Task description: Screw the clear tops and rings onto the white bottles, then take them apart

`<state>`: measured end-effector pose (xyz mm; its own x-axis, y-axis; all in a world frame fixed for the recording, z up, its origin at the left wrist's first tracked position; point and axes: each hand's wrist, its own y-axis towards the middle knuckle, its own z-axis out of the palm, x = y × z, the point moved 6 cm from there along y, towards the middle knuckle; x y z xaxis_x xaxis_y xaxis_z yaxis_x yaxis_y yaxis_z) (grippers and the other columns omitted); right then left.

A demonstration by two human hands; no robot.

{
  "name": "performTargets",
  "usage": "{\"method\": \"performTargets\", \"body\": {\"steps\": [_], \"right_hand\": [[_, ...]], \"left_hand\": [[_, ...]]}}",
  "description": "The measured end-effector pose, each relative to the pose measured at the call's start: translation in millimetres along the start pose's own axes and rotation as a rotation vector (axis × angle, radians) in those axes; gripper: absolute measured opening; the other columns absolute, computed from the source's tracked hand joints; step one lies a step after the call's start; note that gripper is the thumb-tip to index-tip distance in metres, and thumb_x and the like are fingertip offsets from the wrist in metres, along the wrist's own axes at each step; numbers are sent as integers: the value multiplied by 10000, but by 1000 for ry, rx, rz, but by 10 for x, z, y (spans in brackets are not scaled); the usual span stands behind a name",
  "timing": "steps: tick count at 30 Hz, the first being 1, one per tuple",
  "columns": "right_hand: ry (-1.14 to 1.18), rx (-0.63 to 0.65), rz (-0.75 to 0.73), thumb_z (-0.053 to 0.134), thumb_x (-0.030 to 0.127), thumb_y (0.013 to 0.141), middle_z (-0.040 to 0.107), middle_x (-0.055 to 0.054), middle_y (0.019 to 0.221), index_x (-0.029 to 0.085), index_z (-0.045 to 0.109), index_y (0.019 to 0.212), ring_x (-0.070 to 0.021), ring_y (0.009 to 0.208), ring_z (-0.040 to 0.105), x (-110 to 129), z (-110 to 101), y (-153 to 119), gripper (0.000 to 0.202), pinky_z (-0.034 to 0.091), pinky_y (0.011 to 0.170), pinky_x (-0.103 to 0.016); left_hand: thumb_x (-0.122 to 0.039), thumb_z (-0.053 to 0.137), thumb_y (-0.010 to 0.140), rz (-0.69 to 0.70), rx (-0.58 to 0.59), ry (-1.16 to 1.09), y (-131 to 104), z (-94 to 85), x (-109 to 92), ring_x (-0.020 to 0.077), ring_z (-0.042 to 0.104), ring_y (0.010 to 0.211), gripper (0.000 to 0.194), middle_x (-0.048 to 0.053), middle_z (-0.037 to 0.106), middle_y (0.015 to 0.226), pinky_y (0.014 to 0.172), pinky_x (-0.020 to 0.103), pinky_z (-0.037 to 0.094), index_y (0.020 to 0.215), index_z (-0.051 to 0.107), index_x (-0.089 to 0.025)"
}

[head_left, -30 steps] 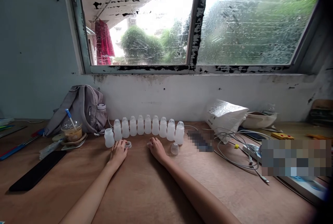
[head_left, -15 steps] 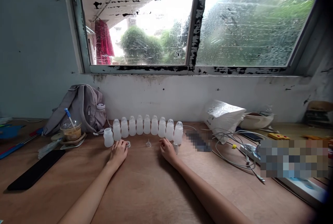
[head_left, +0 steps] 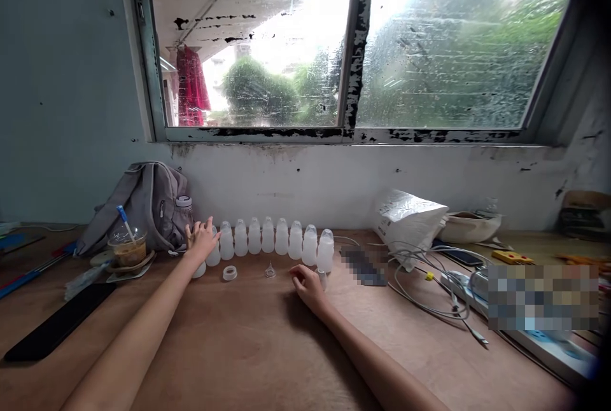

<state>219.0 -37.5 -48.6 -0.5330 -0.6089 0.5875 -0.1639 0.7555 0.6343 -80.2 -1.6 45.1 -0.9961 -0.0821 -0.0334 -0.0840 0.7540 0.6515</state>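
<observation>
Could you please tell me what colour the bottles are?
The bottles are translucent, frosted white, best seen in the head view.

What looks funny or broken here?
The window frame looks worn, with ragged black patches on its pale surface. Also, a ring and a bottle nipple lie loose on the table, while the bottles behind them are capped. I see no spill.

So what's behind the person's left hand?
Behind the left hand, the leftmost bottle shows only at its base, and the next bottle shows in part. The hand covers the leftmost bottle's upper part, so its top cannot be seen.
</observation>
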Motion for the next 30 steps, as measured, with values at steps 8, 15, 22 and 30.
{"method": "performTargets", "body": {"steps": [8,15,22,30], "right_hand": [[52,-16,-11,419,175,757,587,-38,690,172,569,783,-155,615,541,172,-103,-167,153,432,578,-266],[48,9,-185,582,300,711,425,-138,1221,172,300,1258,-249,1080,445,592,-120,-229,629,387,884,-375],[172,187,-141,538,229,752,542,-79,1054,207,342,1186,-192,898,544,801,23,-355,477,443,780,-306],[260,280,-80,531,279,775,495,-76,1156,227,406,1192,-195,1026,484,814,-45,-282,439,410,866,-337]], "left_hand": [[-414,453,778,23,-137,-168,-170,-426,-126,296,463,991,407,134,569,978,880,406,308,1080,530,-152],[-449,477,775,-64,39,-1169,-773,-522,-813,175,577,782,396,58,583,935,662,278,474,1056,495,-172],[-388,564,741,-120,242,-1603,-1247,-191,-1359,200,557,946,487,87,558,1073,798,310,450,1157,400,-194],[-360,542,745,-94,167,-1326,-1293,-165,-1258,169,580,736,246,25,582,819,671,286,466,903,482,-182]]}}
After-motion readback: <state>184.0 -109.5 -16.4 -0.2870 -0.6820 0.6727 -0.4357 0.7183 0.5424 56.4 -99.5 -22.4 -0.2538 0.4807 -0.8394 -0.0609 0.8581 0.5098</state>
